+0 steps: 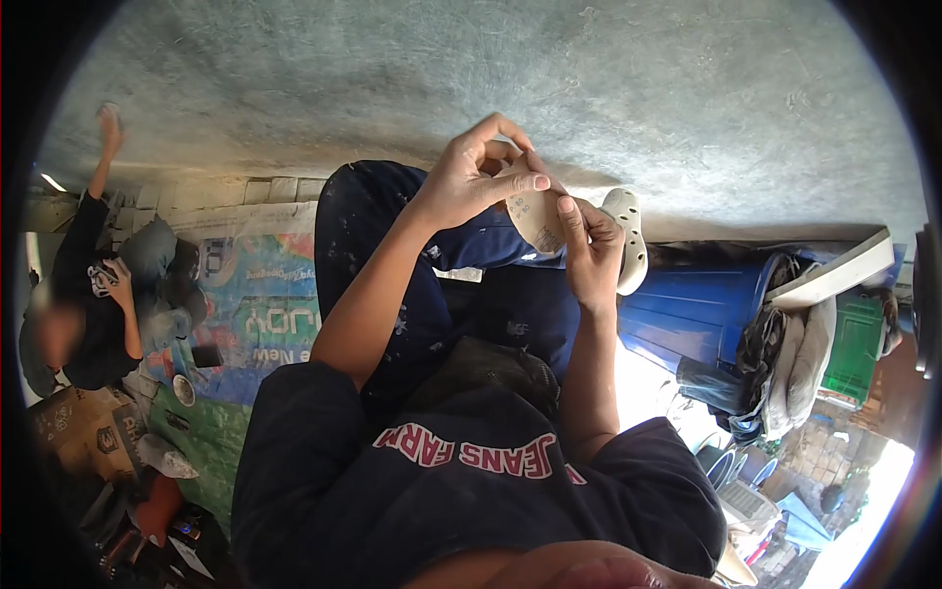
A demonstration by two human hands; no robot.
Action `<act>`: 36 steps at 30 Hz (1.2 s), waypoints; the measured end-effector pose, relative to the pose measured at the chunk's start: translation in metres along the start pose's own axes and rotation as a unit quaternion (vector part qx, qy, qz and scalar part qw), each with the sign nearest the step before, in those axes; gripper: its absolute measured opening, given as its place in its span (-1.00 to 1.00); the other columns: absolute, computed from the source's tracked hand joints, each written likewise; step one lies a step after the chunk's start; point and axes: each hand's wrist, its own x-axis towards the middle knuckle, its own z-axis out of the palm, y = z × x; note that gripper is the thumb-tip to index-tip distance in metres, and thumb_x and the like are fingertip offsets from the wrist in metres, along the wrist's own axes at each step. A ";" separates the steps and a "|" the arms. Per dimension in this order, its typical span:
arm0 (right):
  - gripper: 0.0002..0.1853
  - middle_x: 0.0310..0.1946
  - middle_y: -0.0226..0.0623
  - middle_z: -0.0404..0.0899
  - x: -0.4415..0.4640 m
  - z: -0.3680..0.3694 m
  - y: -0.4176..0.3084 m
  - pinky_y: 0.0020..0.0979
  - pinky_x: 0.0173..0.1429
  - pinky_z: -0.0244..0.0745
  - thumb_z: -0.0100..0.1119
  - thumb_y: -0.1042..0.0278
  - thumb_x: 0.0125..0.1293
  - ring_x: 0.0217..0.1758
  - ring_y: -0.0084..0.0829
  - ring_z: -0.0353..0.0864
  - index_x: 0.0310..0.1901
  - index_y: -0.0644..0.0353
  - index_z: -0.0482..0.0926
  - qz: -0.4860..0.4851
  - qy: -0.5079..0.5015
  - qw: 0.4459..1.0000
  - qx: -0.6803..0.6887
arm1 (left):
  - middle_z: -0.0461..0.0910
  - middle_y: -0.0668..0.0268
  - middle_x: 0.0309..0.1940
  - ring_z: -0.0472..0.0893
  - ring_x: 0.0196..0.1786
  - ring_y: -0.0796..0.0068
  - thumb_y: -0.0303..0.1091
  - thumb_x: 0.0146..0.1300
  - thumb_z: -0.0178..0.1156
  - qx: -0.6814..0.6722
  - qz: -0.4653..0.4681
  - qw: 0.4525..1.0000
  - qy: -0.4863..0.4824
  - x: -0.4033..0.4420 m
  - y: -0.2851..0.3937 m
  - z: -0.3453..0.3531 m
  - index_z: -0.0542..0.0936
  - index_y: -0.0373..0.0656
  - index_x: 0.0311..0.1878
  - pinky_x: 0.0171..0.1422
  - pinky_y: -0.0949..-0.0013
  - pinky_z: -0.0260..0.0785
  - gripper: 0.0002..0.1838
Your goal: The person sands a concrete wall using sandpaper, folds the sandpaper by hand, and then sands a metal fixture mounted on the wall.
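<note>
Dark shirt [461, 515] filled lower centre; left hand [483, 169] and right hand [593, 250] pinched beige sheet [533, 221] above: seemed light, bendable, best edge-held.

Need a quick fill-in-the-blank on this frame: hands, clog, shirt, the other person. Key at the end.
1. The left hand and the ____ hand both hold the tan printed sheet.
2. The pale clog has several round ____ in its upper.
3. The wearer's dark shirt reads JEANS ____.
4. Another person is at the ____ edge of the picture.

Missing words: right; holes; FARM; left.
</note>
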 end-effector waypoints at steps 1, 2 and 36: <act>-0.68 -0.45 -0.36 0.67 0.000 0.001 0.001 -0.53 -0.19 0.42 0.21 0.20 0.38 -0.34 -0.65 0.51 -0.15 0.36 0.69 0.000 0.012 1.000 0.006 | 0.62 0.48 -0.47 0.55 -0.40 0.73 -0.33 0.17 0.41 -0.001 0.004 0.999 0.043 0.000 0.000 0.000 0.53 -0.13 -0.13 -0.33 0.59 0.34 -0.72; -0.68 -0.44 -0.37 0.68 0.000 0.001 0.002 -0.53 -0.19 0.43 0.20 0.20 0.39 -0.33 -0.65 0.51 -0.14 0.36 0.69 0.002 0.023 1.000 0.012 | 0.62 0.48 -0.47 0.55 -0.40 0.73 -0.33 0.17 0.41 -0.002 0.005 0.999 0.046 0.000 -0.001 0.001 0.53 -0.13 -0.13 -0.33 0.59 0.34 -0.72; -0.83 -0.30 -0.13 0.71 0.001 0.008 0.006 -0.42 -0.10 0.51 0.29 0.47 0.22 -0.27 -0.41 0.70 -0.17 0.32 0.69 -0.082 0.068 0.992 -0.063 | 0.49 0.47 -0.51 0.48 -0.47 0.77 -0.40 0.32 0.21 0.058 0.019 0.998 0.006 -0.001 -0.009 -0.006 0.41 -0.19 -0.37 -0.45 0.59 0.39 -0.81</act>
